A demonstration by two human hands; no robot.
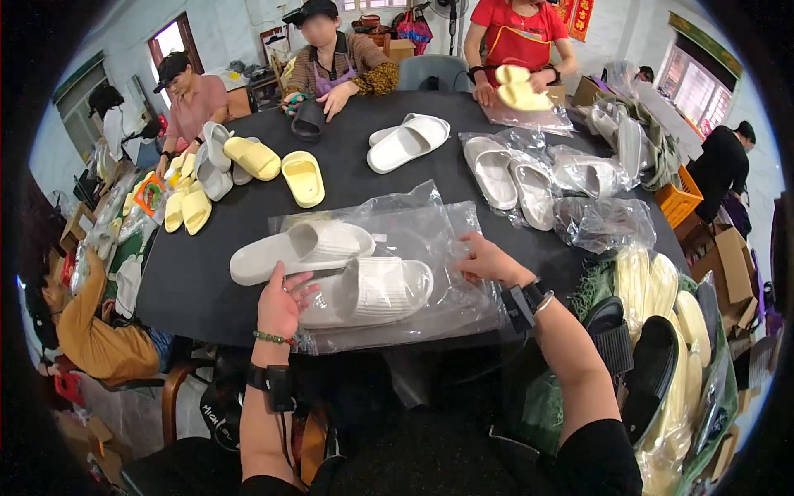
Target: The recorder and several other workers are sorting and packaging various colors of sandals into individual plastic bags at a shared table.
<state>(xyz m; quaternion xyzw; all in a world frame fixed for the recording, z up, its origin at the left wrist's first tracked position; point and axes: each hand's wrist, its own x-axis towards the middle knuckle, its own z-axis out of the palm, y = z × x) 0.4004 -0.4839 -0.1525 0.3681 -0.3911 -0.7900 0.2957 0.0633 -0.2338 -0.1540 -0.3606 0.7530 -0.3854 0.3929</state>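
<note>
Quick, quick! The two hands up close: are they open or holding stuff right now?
Left hand: open, beside the white slide sandals.
Right hand: closed, holding the clear plastic bag.

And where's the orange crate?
In the head view, the orange crate is at the right, by the right edge of the table, left of a standing person in black.

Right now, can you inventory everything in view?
Front slippers: two, white, near side
Clear bags: several, transparent, near side
Overlapping slippers: two, white, far middle
Loose slippers: several, yellow/grey, left
Bagged slippers: several, white, right
Dark slipper: one, black, far edge
Blurred slippers: uncountable, yellow, far right
Table: one, black, centre
Sack: one, green, lower right
Sack slippers: several, yellow/black, inside
Co-workers: several, mixed clothing, around
Boxes: several, brown, right
Left hand: one, bare, at slippers
Right hand: one, bare, at bags
</note>
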